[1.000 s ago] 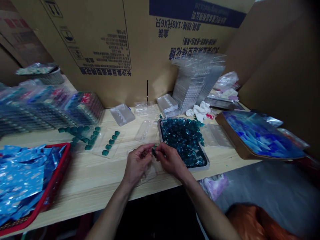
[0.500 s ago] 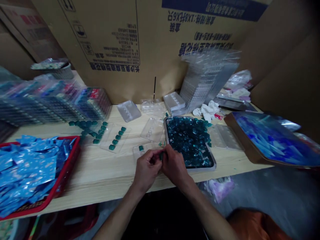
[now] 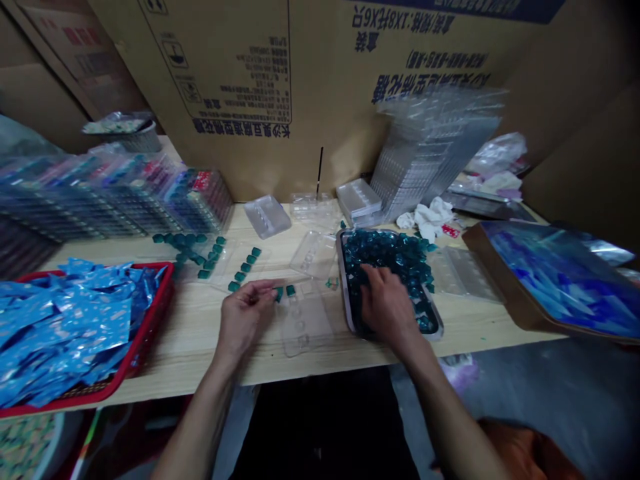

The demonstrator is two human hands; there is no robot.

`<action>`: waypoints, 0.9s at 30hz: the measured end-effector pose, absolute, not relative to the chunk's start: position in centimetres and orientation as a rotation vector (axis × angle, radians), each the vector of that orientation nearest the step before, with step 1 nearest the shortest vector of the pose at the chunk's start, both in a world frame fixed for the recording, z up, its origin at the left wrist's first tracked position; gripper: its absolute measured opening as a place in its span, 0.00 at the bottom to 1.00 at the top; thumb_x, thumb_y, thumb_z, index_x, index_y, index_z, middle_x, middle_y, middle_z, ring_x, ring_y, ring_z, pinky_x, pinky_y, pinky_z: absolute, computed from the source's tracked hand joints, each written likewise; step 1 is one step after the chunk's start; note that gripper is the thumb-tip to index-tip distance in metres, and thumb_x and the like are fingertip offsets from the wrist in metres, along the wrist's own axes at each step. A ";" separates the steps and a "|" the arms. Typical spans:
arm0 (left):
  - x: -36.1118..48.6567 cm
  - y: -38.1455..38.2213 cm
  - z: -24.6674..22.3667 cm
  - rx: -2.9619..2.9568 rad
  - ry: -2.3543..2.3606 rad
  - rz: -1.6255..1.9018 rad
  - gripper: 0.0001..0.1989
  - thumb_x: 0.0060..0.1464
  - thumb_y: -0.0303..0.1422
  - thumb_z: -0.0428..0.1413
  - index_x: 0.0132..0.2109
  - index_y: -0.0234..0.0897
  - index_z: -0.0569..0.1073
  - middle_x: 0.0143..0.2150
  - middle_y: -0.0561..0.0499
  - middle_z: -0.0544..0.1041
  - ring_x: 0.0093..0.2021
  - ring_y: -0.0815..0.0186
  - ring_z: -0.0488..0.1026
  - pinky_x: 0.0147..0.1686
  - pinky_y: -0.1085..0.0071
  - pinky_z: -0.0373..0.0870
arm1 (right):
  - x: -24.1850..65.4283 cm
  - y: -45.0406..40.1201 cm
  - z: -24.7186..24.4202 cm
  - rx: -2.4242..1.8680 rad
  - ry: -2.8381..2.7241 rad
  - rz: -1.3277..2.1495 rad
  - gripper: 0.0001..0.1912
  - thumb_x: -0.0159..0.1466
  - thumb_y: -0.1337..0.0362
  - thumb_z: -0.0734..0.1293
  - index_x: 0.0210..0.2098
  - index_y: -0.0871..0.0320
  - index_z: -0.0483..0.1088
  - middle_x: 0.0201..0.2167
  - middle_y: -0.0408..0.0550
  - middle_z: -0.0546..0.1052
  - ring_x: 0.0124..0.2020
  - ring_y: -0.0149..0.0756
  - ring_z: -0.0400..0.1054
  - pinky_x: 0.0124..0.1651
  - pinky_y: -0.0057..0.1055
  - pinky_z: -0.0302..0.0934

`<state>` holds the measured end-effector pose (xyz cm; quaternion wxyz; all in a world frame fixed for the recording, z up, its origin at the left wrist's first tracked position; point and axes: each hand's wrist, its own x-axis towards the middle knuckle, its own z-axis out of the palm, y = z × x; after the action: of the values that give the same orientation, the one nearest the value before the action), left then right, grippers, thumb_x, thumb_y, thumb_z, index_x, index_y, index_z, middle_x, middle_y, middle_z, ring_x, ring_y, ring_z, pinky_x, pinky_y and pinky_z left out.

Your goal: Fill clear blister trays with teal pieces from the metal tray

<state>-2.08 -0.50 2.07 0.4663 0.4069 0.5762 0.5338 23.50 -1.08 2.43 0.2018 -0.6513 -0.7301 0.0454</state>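
My left hand [image 3: 246,312] pinches a small teal piece [image 3: 279,293] at the left edge of a clear plastic tray [image 3: 313,323]. One teal cube [image 3: 291,291] sits in that tray's upper left. Over to the right, my right hand [image 3: 387,300] reaches into a metal tray [image 3: 436,331] heaped with teal cubes [image 3: 385,250]; its fingertips are down among the cubes, and what they hold, if anything, is hidden. Left of my left hand, a row of teal cubes [image 3: 247,267] lies in another clear tray.
A red basket [image 3: 163,293] of blue packets stands at the left, below stacked filled boxes [image 3: 195,200]. Tall stacks of clear trays [image 3: 425,153] rise at the back. A cardboard box [image 3: 500,283] of blue film is at the right, and a large carton stands behind.
My hands have parted. The left moved left with a teal piece, and the right moved into the metal tray. The clear tray between them is now uncovered. The camera view has shifted slightly.
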 end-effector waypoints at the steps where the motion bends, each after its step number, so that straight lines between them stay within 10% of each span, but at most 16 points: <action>1: -2.7 -0.3 1.8 1.124 1.472 1.306 0.15 0.38 0.36 0.69 0.36 0.38 0.81 0.30 0.50 0.80 0.30 0.66 0.74 0.33 0.72 0.68 | 24.5 -0.8 2.4 -1.968 -2.043 0.017 0.21 0.64 0.69 0.61 0.56 0.61 0.65 0.48 0.63 0.70 0.45 0.52 0.66 0.42 0.41 0.57; 16: -1.5 0.4 -3.2 2.270 1.472 0.927 0.12 0.58 0.29 0.53 0.41 0.43 0.82 0.39 0.46 0.79 0.39 0.63 0.75 0.39 0.70 0.73 | 27.4 -0.9 1.7 -2.075 -2.268 0.000 0.12 0.63 0.72 0.61 0.44 0.59 0.70 0.41 0.56 0.74 0.44 0.48 0.64 0.41 0.38 0.49; 27: 3.3 -0.8 1.6 1.367 1.238 1.168 0.17 0.55 0.38 0.60 0.50 0.39 0.77 0.43 0.46 0.80 0.40 0.62 0.76 0.41 0.69 0.72 | 22.6 -0.4 1.3 -1.343 -1.672 0.784 0.06 0.63 0.65 0.60 0.39 0.55 0.66 0.31 0.44 0.75 0.31 0.35 0.69 0.36 0.30 0.60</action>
<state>3.30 -0.80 1.58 0.4612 0.5556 0.5033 0.4747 22.55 -0.38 1.25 0.4158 -0.5348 -0.6660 0.3124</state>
